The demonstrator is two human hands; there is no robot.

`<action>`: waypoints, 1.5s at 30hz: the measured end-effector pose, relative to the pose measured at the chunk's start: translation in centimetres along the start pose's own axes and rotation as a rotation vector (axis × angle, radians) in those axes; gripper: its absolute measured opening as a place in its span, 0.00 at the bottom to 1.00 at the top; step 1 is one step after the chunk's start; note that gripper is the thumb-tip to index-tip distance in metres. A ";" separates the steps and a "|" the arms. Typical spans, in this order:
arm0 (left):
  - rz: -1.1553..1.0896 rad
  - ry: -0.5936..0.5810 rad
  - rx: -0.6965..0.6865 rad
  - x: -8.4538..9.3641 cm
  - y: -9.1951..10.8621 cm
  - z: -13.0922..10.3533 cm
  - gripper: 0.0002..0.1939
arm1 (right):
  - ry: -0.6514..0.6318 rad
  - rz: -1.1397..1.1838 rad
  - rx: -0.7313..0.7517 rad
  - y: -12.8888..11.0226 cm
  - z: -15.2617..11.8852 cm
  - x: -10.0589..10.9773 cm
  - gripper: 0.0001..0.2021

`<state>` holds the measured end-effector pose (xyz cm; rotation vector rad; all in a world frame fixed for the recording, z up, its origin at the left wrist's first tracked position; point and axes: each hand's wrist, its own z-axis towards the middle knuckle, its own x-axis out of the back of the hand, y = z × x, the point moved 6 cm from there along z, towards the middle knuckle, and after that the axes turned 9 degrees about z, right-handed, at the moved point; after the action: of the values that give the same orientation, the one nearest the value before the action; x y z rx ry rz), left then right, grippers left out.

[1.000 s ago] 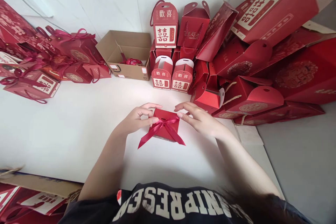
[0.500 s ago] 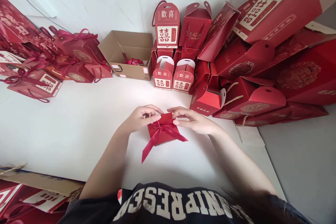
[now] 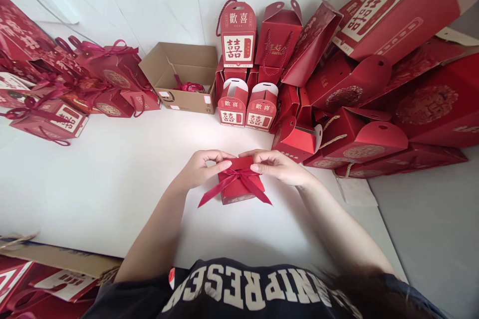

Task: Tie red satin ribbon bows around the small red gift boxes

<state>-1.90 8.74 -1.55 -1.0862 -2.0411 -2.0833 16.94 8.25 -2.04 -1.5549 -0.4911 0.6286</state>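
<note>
A small red gift box stands on the white table in front of me, with a dark pink ribbon tied across its top. Two ribbon tails hang over its near side, one to each side. At the knot's left, my left hand is closed, thumb and fingers pinching the ribbon near the box's top edge. My right hand pinches it the same way on the right. Fingertips of both hands curl behind the box top and are partly hidden.
An open cardboard box with ribbon inside stands at the back. Red gift boxes are stacked at the right; ribboned ones sit at the left. A carton of red packaging is at the lower left.
The gift box has turned and tipped slightly, so its patterned near side shows. The left ribbon tail has swung up and outward. Both hands have closed in on the ribbon, thumbs shifting right.
</note>
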 end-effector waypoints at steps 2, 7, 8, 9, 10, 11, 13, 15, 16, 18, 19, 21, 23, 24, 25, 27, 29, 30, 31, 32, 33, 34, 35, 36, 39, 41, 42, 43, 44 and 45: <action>0.015 -0.003 -0.007 0.0 0.0 0.0 0.14 | -0.015 -0.017 0.014 -0.1 0.0 0.2 0.15; 0.061 0.033 -0.041 -0.1 0.2 0.0 0.16 | -0.001 -0.128 0.050 -0.3 0.0 0.6 0.14; 0.070 0.059 -0.046 -0.1 0.3 0.0 0.16 | 0.015 -0.152 0.066 -0.4 0.0 0.7 0.14; 0.078 0.093 -0.050 0.0 0.3 0.0 0.16 | 0.038 -0.174 0.084 -0.5 -0.1 0.7 0.14; 0.081 0.134 -0.057 0.1 0.4 0.0 0.15 | 0.066 -0.193 0.105 -0.8 -0.1 0.7 0.14; 0.081 0.179 -0.069 0.2 0.6 -0.1 0.15 | 0.098 -0.210 0.127 -1.0 -0.2 0.7 0.14; 0.078 0.260 -0.104 0.4 0.9 -0.3 0.14 | 0.161 -0.241 0.171 -1.6 -0.4 0.7 0.14; 0.084 0.294 -0.129 0.5 1.1 -0.4 0.14 | 0.201 -0.273 0.197 -2.0 -0.6 0.9 0.13; 0.097 0.287 -0.133 0.4 1.1 -0.3 0.13 | 0.204 -0.288 0.194 -2.0 -0.6 1.0 0.13; 0.121 0.238 -0.122 0.2 0.8 -0.1 0.14 | 0.193 -0.305 0.162 -1.6 -0.5 1.2 0.14; 0.121 0.202 -0.115 0.0 0.7 0.1 0.15 | 0.183 -0.306 0.138 -1.4 -0.5 1.4 0.14; 0.101 0.136 -0.114 -0.3 0.3 0.4 0.17 | 0.157 -0.296 0.091 -0.9 -0.4 1.6 0.15; 0.080 0.097 -0.128 -0.5 0.1 0.6 0.17 | 0.121 -0.290 0.056 -0.6 -0.4 1.7 0.14; 0.079 0.094 -0.137 -0.5 0.0 0.7 0.17 | 0.100 -0.292 0.042 -0.6 -0.4 1.6 0.13; 0.082 0.100 -0.144 -0.6 -0.1 0.7 0.18 | 0.080 -0.294 0.031 -0.6 -0.5 1.5 0.12; 0.086 0.127 -0.150 -0.6 -0.2 0.7 0.19 | 0.050 -0.294 0.016 -0.7 -0.5 1.3 0.11; 0.090 0.156 -0.145 -0.7 -0.4 0.7 0.20 | 0.039 -0.288 0.014 -0.8 -0.6 1.3 0.11; 0.092 0.169 -0.138 -0.8 -0.4 0.7 0.20 | 0.036 -0.288 0.018 -0.8 -0.6 1.3 0.11; 0.096 0.180 -0.130 -0.8 -0.4 0.7 0.20 | 0.032 -0.291 0.025 -0.7 -0.5 1.3 0.10; 0.102 0.188 -0.125 -0.9 -0.4 0.7 0.20 | 0.027 -0.297 0.030 -0.7 -0.5 1.3 0.11; 0.110 0.194 -0.124 -0.9 -0.4 0.7 0.20 | 0.022 -0.307 0.033 -0.7 -0.5 1.3 0.11; 0.117 0.200 -0.128 -0.8 -0.3 0.7 0.20 | 0.030 -0.322 0.034 -0.7 -0.5 1.2 0.11; 0.123 0.210 -0.134 -0.8 -0.2 0.7 0.21 | 0.061 -0.345 0.040 -0.8 -0.5 1.2 0.11; 0.133 0.225 -0.144 -0.6 0.0 0.6 0.20 | 0.119 -0.381 0.054 -1.0 -0.6 1.3 0.10; 0.188 0.316 -0.188 0.4 0.5 0.2 0.19 | 0.372 -0.562 0.127 -2.8 -1.3 1.4 0.15; 0.228 0.338 -0.200 0.9 0.6 -0.1 0.19 | 0.429 -0.698 0.083 -3.7 -1.9 0.6 0.14; 0.234 0.324 -0.192 1.0 0.5 -0.1 0.20 | 0.398 -0.755 0.003 -3.7 -2.1 0.1 0.16; 0.228 0.298 -0.173 1.1 0.2 -0.1 0.21 | 0.359 -0.802 -0.076 -3.7 -2.3 -0.4 0.19; 0.216 0.263 -0.145 1.1 -0.1 -0.1 0.23 | 0.318 -0.831 -0.146 -3.6 -2.5 -0.8 0.20; 0.200 0.227 -0.115 1.1 -0.4 -0.1 0.24 | 0.276 -0.840 -0.206 -3.5 -2.8 -1.2 0.21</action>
<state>-3.01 9.15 -1.37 -0.9705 -1.6582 -2.1321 18.03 5.66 1.61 -1.4233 -0.9365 -0.2839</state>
